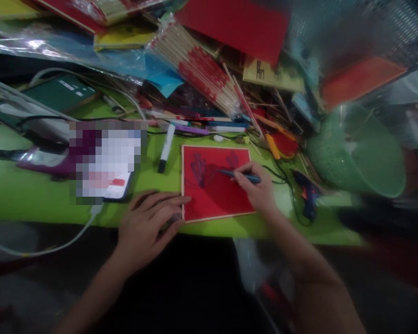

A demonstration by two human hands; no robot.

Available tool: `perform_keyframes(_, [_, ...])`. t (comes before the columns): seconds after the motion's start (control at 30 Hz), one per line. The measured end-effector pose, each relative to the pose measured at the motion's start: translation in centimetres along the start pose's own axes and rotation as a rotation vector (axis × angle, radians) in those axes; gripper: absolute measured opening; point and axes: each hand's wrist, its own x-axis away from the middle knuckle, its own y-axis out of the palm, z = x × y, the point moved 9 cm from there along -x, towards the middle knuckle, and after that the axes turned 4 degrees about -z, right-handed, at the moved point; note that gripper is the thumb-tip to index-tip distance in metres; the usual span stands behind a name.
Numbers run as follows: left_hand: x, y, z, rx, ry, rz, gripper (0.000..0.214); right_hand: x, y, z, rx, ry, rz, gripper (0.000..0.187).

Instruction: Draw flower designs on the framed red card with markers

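A red square card (223, 199) with a pale border lies on the green table. Dark line drawings of plant-like shapes are on its upper left and upper right. My right hand (259, 188) is closed around a dark pen (249, 177), its tip over the card's upper middle. At the card's left edge rests my left hand (156, 215), fingers stretched out and fingertips touching the border; nothing shows in it. Left of the card lies a white marker (166, 148) with a black end.
A phone (120, 181) with a white cable stands at left, partly blurred out. Pens, a bundle of wooden sticks (198, 65) and coloured cards crowd the back. A green basket (357, 148) and a glue gun (307, 195) are at right. The table's front edge (209, 234) is near me.
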Motion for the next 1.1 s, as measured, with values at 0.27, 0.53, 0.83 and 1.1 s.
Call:
perform_keyframes(0.27, [-0.3, -0.2, 0.3, -0.016, 0.011, 0.010, 0.009, 0.2, 0.4, -0.2, -0.003, -0.021, -0.067, 0.009])
perform_keyframes(0.53, [-0.5, -0.4, 0.5, -0.007, 0.017, 0.016, 0.007, 0.6, 1.6, 0.2, -0.045, 0.014, -0.214, 0.015])
perform_keyframes(0.83, [-0.4, -0.3, 0.5, -0.026, 0.020, 0.011, 0.007, 0.9, 2.6, 0.0, -0.029, 0.012, -0.312, 0.017])
perform_keyframes(1.1, [-0.4, -0.4, 0.4, 0.000, 0.005, 0.020, 0.007, 0.9, 2.8, -0.4, -0.028, -0.008, -0.325, 0.010])
